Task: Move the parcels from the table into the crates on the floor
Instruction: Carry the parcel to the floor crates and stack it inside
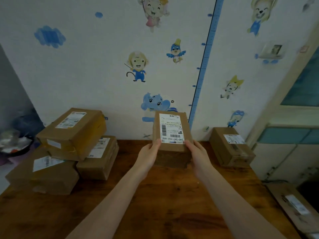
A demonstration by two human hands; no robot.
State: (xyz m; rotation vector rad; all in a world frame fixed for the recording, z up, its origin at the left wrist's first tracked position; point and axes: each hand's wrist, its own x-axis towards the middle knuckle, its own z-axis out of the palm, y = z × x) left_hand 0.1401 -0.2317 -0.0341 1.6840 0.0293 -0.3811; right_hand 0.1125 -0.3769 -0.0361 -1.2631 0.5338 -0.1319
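Head view: my left hand (pixel 149 156) and right hand (pixel 198 157) grip the near corners of the brown cardboard parcel with a white label (pixel 170 133). One hand per side, I judge for a balanced lift. It sits mid-rear on the brown wooden worktop (pixel 155 204). No crates visible. A labelled brown box (pixel 293 204) lies low right, container unclear.

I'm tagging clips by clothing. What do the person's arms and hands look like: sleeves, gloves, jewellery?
No sleeves in view: the left forearm and right forearm are bare down to the frame edge. The left hand and right hand wear no gloves; no watch, bracelet or ring shows.
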